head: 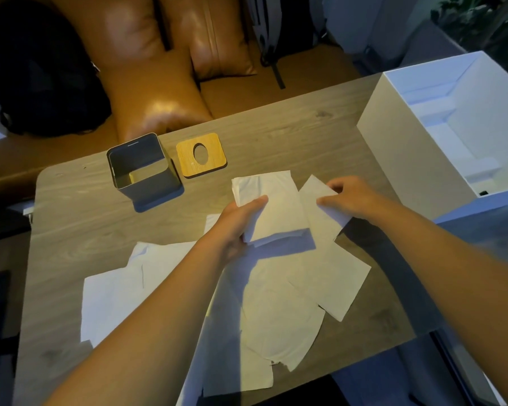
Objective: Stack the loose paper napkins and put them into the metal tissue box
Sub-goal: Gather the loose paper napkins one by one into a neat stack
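My left hand (241,221) grips a small stack of white napkins (276,206) lifted above the wooden table (71,230), thumb on top of the stack. To its right, my right hand (352,197) pinches a single napkin (320,218) by its far edge, close beside the stack. Several loose napkins (276,303) lie spread over the table's near half, some under my forearms. The open grey metal tissue box (143,168) stands at the far left of the table. Its wooden lid (201,155), with an oval hole, lies flat just right of the box.
A large open white cardboard box (440,127) takes up the table's right end. Behind the table is a brown leather sofa (165,83) with a dark bag (38,68) on its left. The table's near edge runs under my arms.
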